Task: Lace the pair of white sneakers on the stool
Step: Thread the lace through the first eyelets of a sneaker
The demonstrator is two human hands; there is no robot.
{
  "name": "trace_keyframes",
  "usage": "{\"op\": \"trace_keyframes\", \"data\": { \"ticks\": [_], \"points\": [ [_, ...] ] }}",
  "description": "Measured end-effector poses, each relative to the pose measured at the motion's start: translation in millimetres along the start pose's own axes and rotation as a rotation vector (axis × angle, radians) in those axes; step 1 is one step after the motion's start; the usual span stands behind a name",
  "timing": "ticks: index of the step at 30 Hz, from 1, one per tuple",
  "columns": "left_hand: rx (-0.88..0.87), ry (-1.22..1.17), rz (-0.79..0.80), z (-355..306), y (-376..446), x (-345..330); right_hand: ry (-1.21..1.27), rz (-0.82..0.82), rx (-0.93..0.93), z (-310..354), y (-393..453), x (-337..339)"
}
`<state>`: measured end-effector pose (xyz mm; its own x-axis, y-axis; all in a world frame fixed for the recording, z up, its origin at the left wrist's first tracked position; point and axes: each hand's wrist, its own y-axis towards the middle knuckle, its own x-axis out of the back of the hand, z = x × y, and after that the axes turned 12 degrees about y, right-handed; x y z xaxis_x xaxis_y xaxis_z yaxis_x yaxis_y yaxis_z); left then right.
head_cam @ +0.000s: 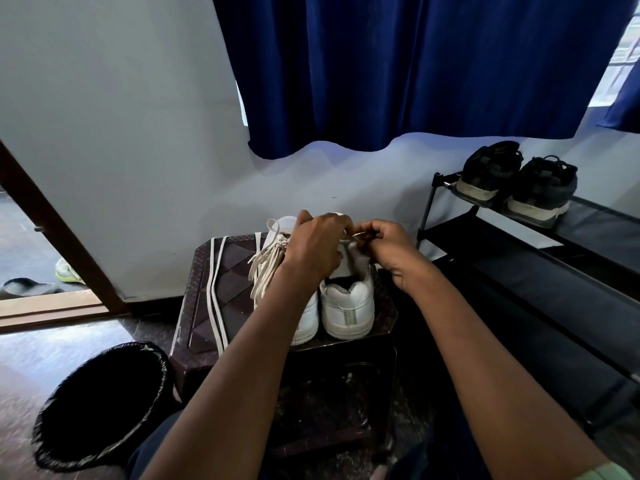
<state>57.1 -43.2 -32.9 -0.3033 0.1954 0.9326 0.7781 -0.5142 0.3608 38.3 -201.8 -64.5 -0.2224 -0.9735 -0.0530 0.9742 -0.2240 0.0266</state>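
Observation:
Two white sneakers stand side by side, heels toward me, on a dark brown plastic stool. The left sneaker has cream laces threaded through it, their ends bunched over its left side. Over the front of the right sneaker both hands meet. My left hand and my right hand each pinch a short stretch of cream lace between them. That shoe's eyelets are hidden behind my hands. A loose white lace lies in a long loop on the stool's left part.
A black bin with a plastic liner stands on the floor at lower left. A black shoe rack on the right carries a pair of dark sneakers. A blue curtain hangs behind; an open doorway with footwear is at left.

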Motion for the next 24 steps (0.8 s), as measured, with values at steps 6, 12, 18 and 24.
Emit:
{"op": "trace_keyframes", "data": {
  "ticks": [6, 12, 18, 24],
  "points": [
    [0.216, -0.098, -0.030, -1, 1, -2, 0.019, -0.040, -0.034, -5, 6, 2],
    [0.379, -0.079, 0.025, 1, 3, 4, 0.009, -0.043, -0.037, -8, 8, 2],
    [0.376, -1.017, -0.046, 15, 2, 17, -0.012, -0.021, -0.006, -4, 3, 1],
    [0.276, -0.227, -0.015, 24, 3, 3, -0.028, -0.044, 0.000, -10, 7, -1]
  ]
}}
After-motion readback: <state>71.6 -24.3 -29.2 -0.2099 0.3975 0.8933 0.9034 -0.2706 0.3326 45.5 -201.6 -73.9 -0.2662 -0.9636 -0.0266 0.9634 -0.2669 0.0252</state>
